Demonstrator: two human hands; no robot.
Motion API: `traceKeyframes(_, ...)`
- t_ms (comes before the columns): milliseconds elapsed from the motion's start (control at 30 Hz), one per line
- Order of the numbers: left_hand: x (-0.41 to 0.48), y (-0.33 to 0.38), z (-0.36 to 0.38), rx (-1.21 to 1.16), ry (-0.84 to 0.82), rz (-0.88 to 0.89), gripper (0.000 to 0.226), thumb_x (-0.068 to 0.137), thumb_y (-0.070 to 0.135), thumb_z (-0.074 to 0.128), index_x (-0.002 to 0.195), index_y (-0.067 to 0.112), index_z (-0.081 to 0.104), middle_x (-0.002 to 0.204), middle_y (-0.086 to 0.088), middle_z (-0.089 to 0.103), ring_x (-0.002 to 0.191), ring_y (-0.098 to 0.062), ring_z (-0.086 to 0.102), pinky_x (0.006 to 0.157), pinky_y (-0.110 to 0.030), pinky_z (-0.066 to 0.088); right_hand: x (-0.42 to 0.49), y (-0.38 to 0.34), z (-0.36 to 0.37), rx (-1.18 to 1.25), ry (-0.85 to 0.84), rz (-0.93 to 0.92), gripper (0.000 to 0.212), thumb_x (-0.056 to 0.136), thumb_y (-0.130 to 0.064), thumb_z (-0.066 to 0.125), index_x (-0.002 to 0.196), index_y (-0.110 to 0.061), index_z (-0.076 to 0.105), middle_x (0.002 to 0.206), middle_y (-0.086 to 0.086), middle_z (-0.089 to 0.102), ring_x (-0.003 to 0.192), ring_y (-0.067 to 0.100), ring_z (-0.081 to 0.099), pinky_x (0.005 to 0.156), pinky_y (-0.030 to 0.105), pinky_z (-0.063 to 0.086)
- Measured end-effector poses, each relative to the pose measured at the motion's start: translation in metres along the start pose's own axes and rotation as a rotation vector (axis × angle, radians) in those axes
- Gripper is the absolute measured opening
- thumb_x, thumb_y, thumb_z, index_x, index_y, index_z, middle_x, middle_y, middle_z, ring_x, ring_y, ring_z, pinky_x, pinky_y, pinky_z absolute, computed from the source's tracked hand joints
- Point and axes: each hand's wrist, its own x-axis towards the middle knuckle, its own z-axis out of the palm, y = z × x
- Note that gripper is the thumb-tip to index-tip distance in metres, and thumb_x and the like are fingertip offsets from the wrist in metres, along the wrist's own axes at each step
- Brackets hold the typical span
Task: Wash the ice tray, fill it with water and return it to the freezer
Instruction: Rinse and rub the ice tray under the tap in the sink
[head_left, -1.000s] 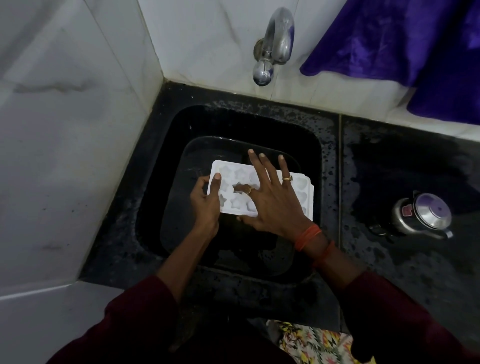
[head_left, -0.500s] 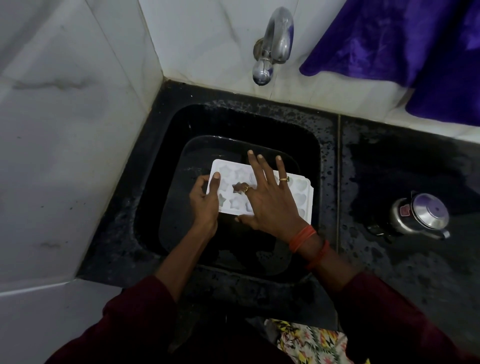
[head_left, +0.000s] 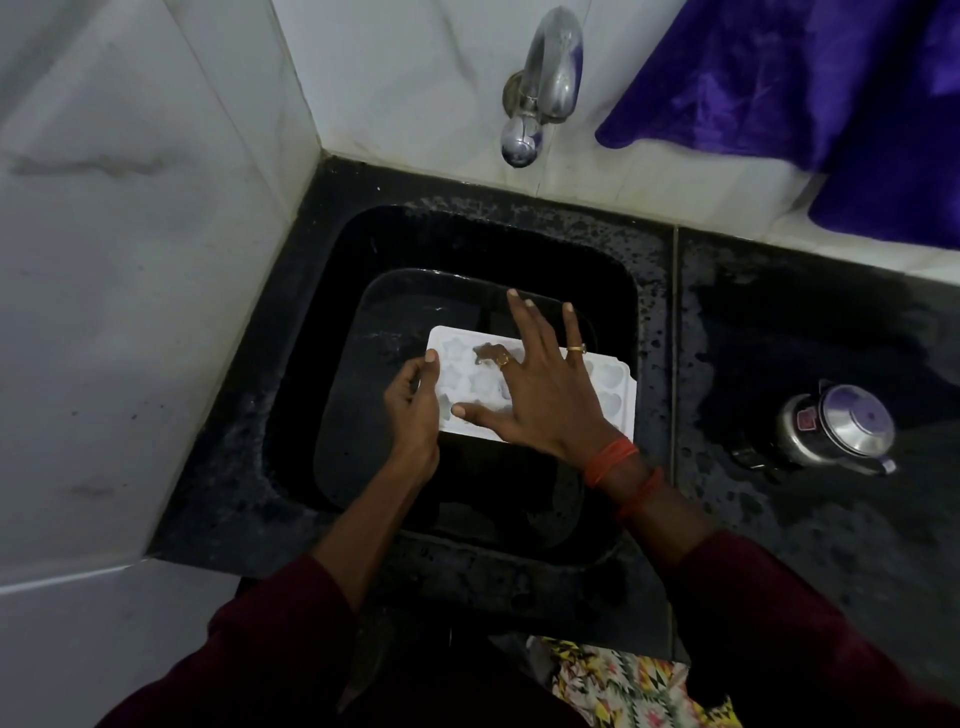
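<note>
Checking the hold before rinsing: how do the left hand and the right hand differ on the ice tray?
The left hand pinches the ice tray at its left end, thumb on top; the right hand lies flat on it, fingers spread. The left hand touches only the edge; the right hand covers the middle. The right hand wears rings and red wrist threads; the left hand shows none. Both touch the tray over the sink.

Single head-worn wide view, looking steeply down, close over sink (head_left: 644, 291)

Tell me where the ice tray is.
In the head view, the ice tray lies mid-frame in the black sink, below the tap, under the right hand.
</note>
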Motion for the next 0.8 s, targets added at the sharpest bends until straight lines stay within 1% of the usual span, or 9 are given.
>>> traceKeyframes(67, -0.0005, -0.0004, 0.0003, -0.010, 0.015, -0.008, 0.024, 0.100, 0.028, 0.059, 0.082, 0.014, 0.067, 0.081, 0.003, 0.070, 0.074, -0.012, 0.067, 0.068, -0.030, 0.056, 0.0043, 0.0017, 0.0018, -0.041, -0.004, -0.027, 0.080, 0.080, -0.090, 0.035, 0.125, -0.032, 0.065, 0.167, 0.015, 0.011, 0.153, 0.027, 0.017, 0.122, 0.058, -0.002)
traceKeyframes(167, 0.0017, 0.0009, -0.0003, -0.031, 0.016, -0.028, 0.024, 0.101, 0.027, 0.058, 0.082, 0.015, 0.067, 0.081, 0.003, 0.071, 0.077, -0.015, 0.067, 0.074, -0.037, 0.057, 0.0065, 0.0036, 0.0039, -0.081, 0.017, -0.039, 0.078, 0.083, -0.088, 0.033, 0.125, -0.031, 0.067, 0.166, 0.016, 0.014, 0.153, 0.029, 0.017, 0.122, 0.059, 0.002)
traceKeyframes(267, 0.0030, 0.0008, 0.0004, -0.010, 0.012, -0.010, 0.026, 0.101, 0.027, 0.057, 0.080, 0.018, 0.068, 0.082, 0.002, 0.070, 0.082, -0.019, 0.066, 0.079, -0.040, 0.056, 0.0070, 0.0019, 0.0051, -0.084, 0.049, -0.038, 0.079, 0.085, -0.086, 0.032, 0.116, -0.026, 0.072, 0.165, 0.017, 0.019, 0.152, 0.030, 0.020, 0.123, 0.058, 0.003)
traceKeyframes(367, 0.0003, -0.0019, 0.0010, -0.004, 0.024, -0.016, 0.024, 0.102, 0.027, 0.055, 0.085, 0.016, 0.068, 0.085, 0.001, 0.069, 0.082, -0.017, 0.066, 0.074, -0.034, 0.056, 0.0081, 0.0001, 0.0078, -0.041, 0.067, -0.028, 0.071, 0.084, -0.085, 0.037, 0.106, -0.028, 0.074, 0.164, 0.017, 0.020, 0.151, 0.030, 0.023, 0.122, 0.059, 0.003)
traceKeyframes(433, -0.0011, -0.0018, 0.0006, -0.025, 0.042, -0.037, 0.022, 0.102, 0.026, 0.055, 0.088, 0.015, 0.069, 0.088, 0.000, 0.071, 0.083, -0.016, 0.067, 0.072, -0.030, 0.058, 0.0065, 0.0009, 0.0091, -0.017, 0.055, 0.001, 0.069, 0.084, -0.086, 0.038, 0.110, -0.032, 0.072, 0.166, 0.016, 0.015, 0.152, 0.028, 0.021, 0.122, 0.058, 0.001)
traceKeyframes(567, 0.0013, 0.0026, 0.0008, -0.056, 0.031, -0.057, 0.022, 0.102, 0.026, 0.055, 0.088, 0.017, 0.069, 0.090, 0.000, 0.072, 0.089, -0.021, 0.068, 0.086, -0.043, 0.057, 0.0015, 0.0010, 0.0073, -0.055, 0.056, 0.014, 0.072, 0.085, -0.086, 0.035, 0.122, -0.033, 0.068, 0.166, 0.015, 0.013, 0.154, 0.027, 0.017, 0.123, 0.057, -0.001)
traceKeyframes(667, 0.0027, 0.0037, 0.0027, -0.045, -0.008, -0.041, 0.023, 0.102, 0.028, 0.055, 0.086, 0.018, 0.070, 0.088, 0.002, 0.073, 0.088, -0.020, 0.068, 0.087, -0.045, 0.056, 0.0034, -0.0021, 0.0054, -0.031, 0.096, 0.029, 0.073, 0.085, -0.085, 0.039, 0.116, -0.027, 0.071, 0.165, 0.015, 0.019, 0.152, 0.027, 0.021, 0.123, 0.057, -0.001)
traceKeyframes(733, 0.0019, 0.0043, 0.0037, -0.043, -0.016, -0.035, 0.025, 0.102, 0.028, 0.055, 0.084, 0.019, 0.070, 0.084, 0.004, 0.073, 0.085, -0.018, 0.068, 0.086, -0.045, 0.056, 0.0061, -0.0034, 0.0045, 0.032, 0.117, 0.051, 0.070, 0.084, -0.084, 0.043, 0.111, -0.027, 0.072, 0.164, 0.015, 0.022, 0.151, 0.025, 0.024, 0.123, 0.054, -0.005)
traceKeyframes(800, 0.0026, 0.0046, 0.0037, -0.051, -0.011, -0.049, 0.024, 0.101, 0.030, 0.057, 0.084, 0.020, 0.072, 0.088, 0.003, 0.074, 0.088, -0.020, 0.069, 0.090, -0.047, 0.055, 0.0064, -0.0034, 0.0039, 0.063, 0.125, 0.062, 0.066, 0.084, -0.083, 0.045, 0.111, -0.029, 0.071, 0.165, 0.013, 0.020, 0.151, 0.023, 0.024, 0.123, 0.053, -0.008)
